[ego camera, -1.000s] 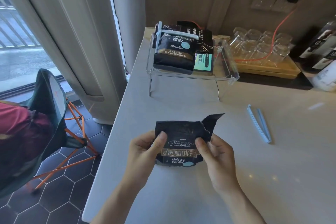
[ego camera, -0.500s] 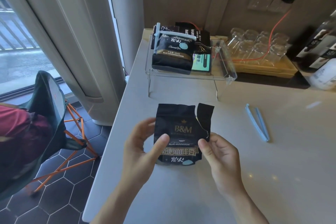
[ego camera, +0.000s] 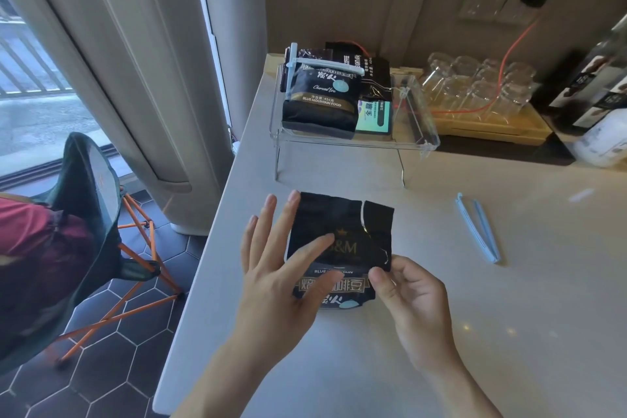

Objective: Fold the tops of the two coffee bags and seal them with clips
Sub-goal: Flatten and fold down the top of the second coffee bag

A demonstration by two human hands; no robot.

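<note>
A black coffee bag [ego camera: 342,220] lies flat on the pale counter, its torn top unfolded and pointing away from me. My left hand [ego camera: 281,268] rests on its left half with the fingers spread, pressing it down. My right hand [ego camera: 410,299] pinches the bag's right edge between thumb and forefinger. A light blue clip [ego camera: 476,227] lies loose on the counter to the right of the bag. A second black coffee bag [ego camera: 320,102] sits on the clear acrylic shelf [ego camera: 417,142] farther back, its top held by a white clip [ego camera: 325,63].
Several upturned glasses [ego camera: 475,85] stand on a wooden tray behind the shelf. A white jug [ego camera: 607,142] is at the far right. The counter's left edge drops to a tiled floor with a folding chair [ego camera: 84,214].
The bag's top, folded down a second ago, has been opened out flat. My left hand has spread its fingers over the bag; the right hand stays at the right edge.
</note>
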